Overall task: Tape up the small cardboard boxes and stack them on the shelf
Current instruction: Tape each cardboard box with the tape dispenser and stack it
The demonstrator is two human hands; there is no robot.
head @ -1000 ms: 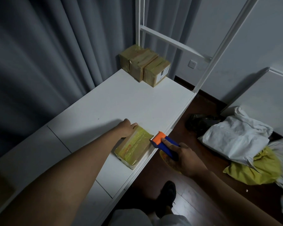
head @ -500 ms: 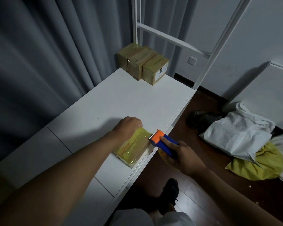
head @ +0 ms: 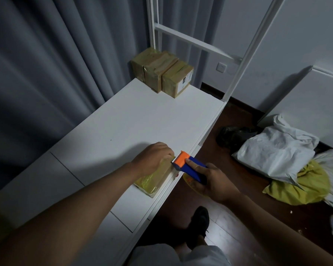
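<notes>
While the small box (head: 155,179) lies flat on the white shelf (head: 123,131) at its front edge, wrapped in glossy yellowish tape, L hand (head: 152,160) sits on the box's far end, fingers curled down over it in a closed grip on the box. R hand (head: 212,181) is just off the shelf edge beside the box, grip closed round the blue handle of the tape dispenser (head: 188,166); thumb lies along the handle top. Dispenser's orange head w/ serrated blade meets the box's far end, touching or nearly so, right by L fingertips; exact contact can't be told. Tape roll mostly hidden under R hand. Well beyond the box, at the shelf's far back corner, 3 taped boxes (head: 161,72) stand side by side, touching, one w/ a white label. Grey curtain (head: 46,64) runs behind the shelf. On the floor (head: 238,217), to the right of the box: white bag (head: 277,150), yellow bag (head: 300,187), dark item nearer the shelf's frame. Person's dark shoe (head: 199,223) on the floor below the box.
</notes>
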